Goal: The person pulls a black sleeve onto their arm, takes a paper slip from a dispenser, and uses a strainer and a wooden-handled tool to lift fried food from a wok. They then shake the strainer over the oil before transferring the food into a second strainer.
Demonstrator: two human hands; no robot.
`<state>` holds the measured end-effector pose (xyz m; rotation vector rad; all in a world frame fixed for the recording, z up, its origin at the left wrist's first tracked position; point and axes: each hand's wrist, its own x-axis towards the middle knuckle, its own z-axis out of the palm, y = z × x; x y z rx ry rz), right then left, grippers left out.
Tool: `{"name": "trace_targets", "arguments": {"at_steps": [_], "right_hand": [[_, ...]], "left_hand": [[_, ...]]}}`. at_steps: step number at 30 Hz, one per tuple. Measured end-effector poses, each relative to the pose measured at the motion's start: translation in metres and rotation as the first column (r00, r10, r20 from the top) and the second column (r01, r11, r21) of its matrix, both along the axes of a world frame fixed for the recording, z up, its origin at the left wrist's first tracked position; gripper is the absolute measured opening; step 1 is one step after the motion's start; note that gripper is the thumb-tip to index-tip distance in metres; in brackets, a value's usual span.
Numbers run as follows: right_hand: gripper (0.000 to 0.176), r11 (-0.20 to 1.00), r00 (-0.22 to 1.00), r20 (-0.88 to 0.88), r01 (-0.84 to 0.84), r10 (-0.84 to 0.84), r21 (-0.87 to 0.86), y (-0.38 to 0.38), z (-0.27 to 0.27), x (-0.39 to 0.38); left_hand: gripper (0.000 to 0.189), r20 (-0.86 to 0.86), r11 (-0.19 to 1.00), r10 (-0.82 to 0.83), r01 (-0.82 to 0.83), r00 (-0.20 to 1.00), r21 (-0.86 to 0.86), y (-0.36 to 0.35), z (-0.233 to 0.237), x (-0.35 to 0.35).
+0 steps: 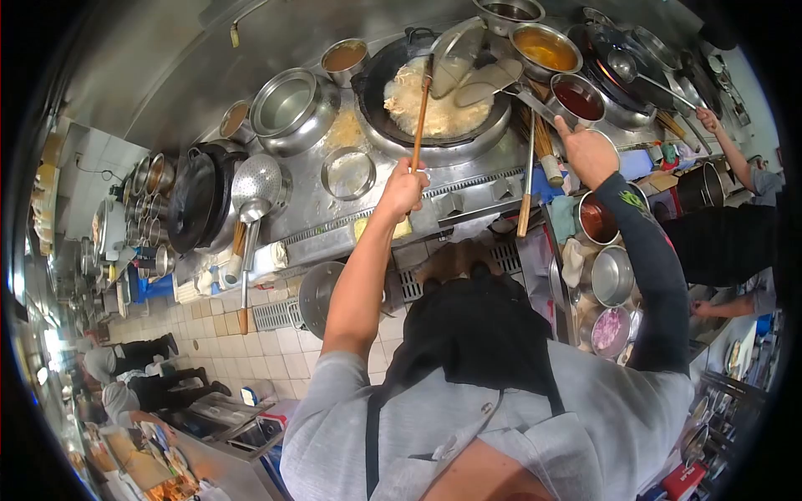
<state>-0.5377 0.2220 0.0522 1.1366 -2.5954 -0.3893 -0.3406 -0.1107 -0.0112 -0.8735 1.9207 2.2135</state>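
Working at a wok [376, 92] with two hands; the food [409, 96], pale and frothy-edged, lies in the wok, spread over much of its middle; left hand [403, 190] closed round the wooden handle of a strainer [458, 60], gripping it low, arm reaching forward; the handle crosses over the food, and the mesh stands tilted above the wok's far right part; whether the mesh touches the food, cannot tell.

Right hand [590, 154] wrapped on the metal handle of a skimmer [484, 83]; one finger lies along the handle; the skimmer's head overlaps the right side of the food; dark sleeve [647, 250] on that forearm.

Round about: red sauce [578, 98] in a bowl just beyond the right hand, orange liquid [547, 50] in another farther back; a bamboo brush [547, 159] just left of that hand; on the counter [305, 217] to the left, a large steel pot [294, 138], a shallow bowl [348, 173] nearer, and a perforated ladle [256, 177].

At far right, a co-worker's hand [709, 121] grips a ladle [622, 65] over a second wok [593, 58].
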Motion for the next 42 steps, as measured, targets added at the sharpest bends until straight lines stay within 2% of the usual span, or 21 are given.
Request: {"name": "trace_targets", "arguments": {"at_steps": [1,2,5,9,11,14,17,24,36,42], "right_hand": [[0.053,1.000,1.000,0.000,-0.003,0.003,-0.004,-0.002,-0.010,-0.001],[0.052,1.000,1.000,-0.020,-0.016,0.016,0.009,-0.002,-0.017,-0.003],[0.052,1.000,1.000,-0.002,-0.025,0.025,-0.015,0.003,-0.024,0.002],[0.055,0.999,1.000,0.015,-0.014,0.013,0.041,0.014,-0.013,0.010],[0.057,0.998,1.000,0.012,-0.012,0.011,0.068,0.017,-0.004,0.013],[0.062,0.994,1.000,0.013,-0.008,0.007,0.109,0.017,0.007,0.017],[0.063,0.995,0.999,0.010,-0.034,0.033,0.090,0.021,0.011,0.017],[0.052,0.992,0.998,-0.043,-0.038,0.044,0.119,0.025,0.016,0.022],[0.053,0.991,0.999,-0.031,-0.008,0.013,0.136,0.028,0.022,0.039],[0.052,1.000,1.000,0.022,0.020,-0.020,-0.023,0.011,0.024,0.018]], "left_hand": [[0.041,0.009,0.999,-0.020,0.020,1.000,0.025,0.000,-0.009,-0.007],[0.043,0.016,0.991,-0.039,0.041,0.999,-0.130,-0.003,-0.030,-0.016],[0.041,0.078,0.963,-0.068,0.086,0.995,-0.256,0.004,-0.030,-0.022],[0.039,0.113,0.908,-0.071,0.112,0.991,-0.403,0.008,-0.033,-0.026],[0.037,0.132,0.867,-0.079,0.134,0.988,-0.479,0.006,-0.043,-0.028],[0.036,0.130,0.731,-0.116,0.173,0.985,-0.660,0.003,-0.053,-0.026],[0.035,0.177,0.718,-0.106,0.199,0.978,-0.667,0.006,-0.049,-0.024],[0.035,0.151,0.721,-0.111,0.184,0.982,-0.668,0.001,-0.057,-0.019],[0.037,0.108,0.778,-0.077,0.128,0.991,-0.615,-0.001,-0.066,-0.015],[0.038,0.007,0.822,-0.013,0.014,1.000,-0.569,-0.004,-0.049,-0.009]]}}
